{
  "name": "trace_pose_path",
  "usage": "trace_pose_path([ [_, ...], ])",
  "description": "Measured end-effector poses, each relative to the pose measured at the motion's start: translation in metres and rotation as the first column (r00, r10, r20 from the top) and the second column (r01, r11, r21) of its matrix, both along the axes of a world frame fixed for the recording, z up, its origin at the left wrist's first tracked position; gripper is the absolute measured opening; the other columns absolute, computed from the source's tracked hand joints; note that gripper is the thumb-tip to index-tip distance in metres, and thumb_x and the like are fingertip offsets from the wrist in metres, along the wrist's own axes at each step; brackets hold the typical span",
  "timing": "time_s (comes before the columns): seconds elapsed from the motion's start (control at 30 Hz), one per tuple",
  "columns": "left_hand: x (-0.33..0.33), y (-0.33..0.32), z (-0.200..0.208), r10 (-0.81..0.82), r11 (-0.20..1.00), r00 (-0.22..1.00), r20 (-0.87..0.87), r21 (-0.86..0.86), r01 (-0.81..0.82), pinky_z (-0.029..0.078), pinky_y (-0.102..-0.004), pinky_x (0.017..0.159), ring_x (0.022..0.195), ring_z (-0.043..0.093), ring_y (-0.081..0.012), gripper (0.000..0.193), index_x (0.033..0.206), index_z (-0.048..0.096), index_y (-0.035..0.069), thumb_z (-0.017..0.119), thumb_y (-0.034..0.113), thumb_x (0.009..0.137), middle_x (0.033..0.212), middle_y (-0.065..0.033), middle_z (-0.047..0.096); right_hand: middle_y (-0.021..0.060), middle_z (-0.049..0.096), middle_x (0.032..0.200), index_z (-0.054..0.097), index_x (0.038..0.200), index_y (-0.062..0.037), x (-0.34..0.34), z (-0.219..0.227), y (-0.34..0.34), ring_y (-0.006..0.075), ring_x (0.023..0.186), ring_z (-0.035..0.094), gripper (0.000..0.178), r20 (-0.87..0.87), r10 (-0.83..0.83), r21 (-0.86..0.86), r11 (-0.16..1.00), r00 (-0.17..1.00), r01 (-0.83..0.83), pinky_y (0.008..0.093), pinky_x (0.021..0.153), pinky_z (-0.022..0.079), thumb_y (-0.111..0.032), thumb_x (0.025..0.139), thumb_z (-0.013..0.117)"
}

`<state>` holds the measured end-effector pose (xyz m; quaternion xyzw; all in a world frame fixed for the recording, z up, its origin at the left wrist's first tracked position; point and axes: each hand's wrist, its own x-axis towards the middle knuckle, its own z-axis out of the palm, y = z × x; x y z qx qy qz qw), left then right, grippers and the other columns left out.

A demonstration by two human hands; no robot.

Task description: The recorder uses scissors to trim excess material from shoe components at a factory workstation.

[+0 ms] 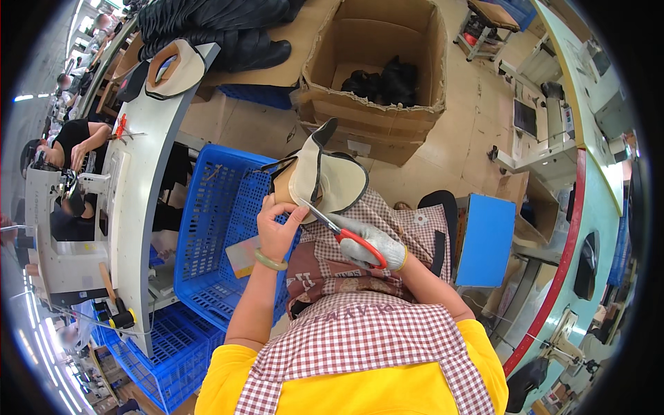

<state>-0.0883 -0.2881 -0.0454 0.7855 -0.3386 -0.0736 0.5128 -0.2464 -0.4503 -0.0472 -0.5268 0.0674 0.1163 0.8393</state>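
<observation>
A cream shoe upper (344, 181) with black edging and a tan lining is held up over my lap. My left hand (277, 225) pinches its lower edge between thumb and fingers. In my gloved right hand (372, 243) is a pair of scissors with red handles (353, 238). Their blades reach to the edge of the upper, close by my left fingertips. How far the blades are apart is too small to tell.
To the left stands a blue crate (200, 256) beside a sewing machine table (149, 180). Ahead is a cardboard box (366, 131) with black pieces inside. A blue-topped box (486, 238) is at my right. Across the left table a person (90, 135) works.
</observation>
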Motion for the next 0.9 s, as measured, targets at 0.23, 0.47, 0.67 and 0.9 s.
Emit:
trace_pose_path([
  [0.23,-0.007,0.001,-0.008,0.109,0.994,0.948,-0.299,0.015,-0.110,0.042,-0.0278,0.072,0.078,0.055,-0.0162,0.018,0.072,0.066,-0.002,0.073,0.014,0.077,0.082,-0.0079,0.061,-0.0030,0.049,0.084,0.030,0.143,-0.0108,0.002,0.010,0.000,0.0040,0.061,0.048,0.063,0.009,-0.008,-0.110,0.994,1.000,0.009,0.0196,0.054,0.043,-0.021,0.085,0.053],
  [0.47,-0.008,0.009,-0.021,0.082,0.995,0.921,-0.380,-0.019,-0.096,0.041,-0.0271,0.072,0.079,0.055,-0.0156,0.016,0.075,0.064,-0.002,0.071,0.011,0.078,0.081,-0.0071,0.061,-0.0044,0.046,0.077,0.029,0.144,-0.0094,-0.003,-0.002,0.001,0.0028,0.057,0.045,0.064,-0.037,0.033,0.022,0.999,0.999,-0.032,0.0182,0.051,0.041,-0.024,0.087,0.055],
  [0.67,-0.013,0.003,-0.008,0.048,0.997,0.939,-0.341,-0.039,-0.065,0.041,-0.0268,0.071,0.075,0.053,-0.0139,0.019,0.074,0.063,-0.002,0.072,0.015,0.078,0.074,-0.0055,0.060,-0.0026,0.048,0.076,0.026,0.145,-0.0114,-0.006,-0.018,0.002,0.0034,0.054,0.046,0.076,-0.073,0.041,0.186,0.982,0.996,-0.027,0.0173,0.045,0.039,-0.034,0.083,0.065],
  [0.9,-0.015,0.002,-0.011,0.119,0.991,0.943,-0.311,-0.013,-0.130,0.040,-0.0257,0.070,0.074,0.052,-0.0126,0.022,0.072,0.062,-0.003,0.070,0.016,0.081,0.073,-0.0060,0.059,-0.0039,0.047,0.069,0.025,0.145,-0.0112,-0.005,-0.017,0.005,0.0035,0.049,0.044,0.077,-0.047,0.039,0.114,0.993,0.998,-0.033,0.0179,0.042,0.037,-0.038,0.083,0.063],
])
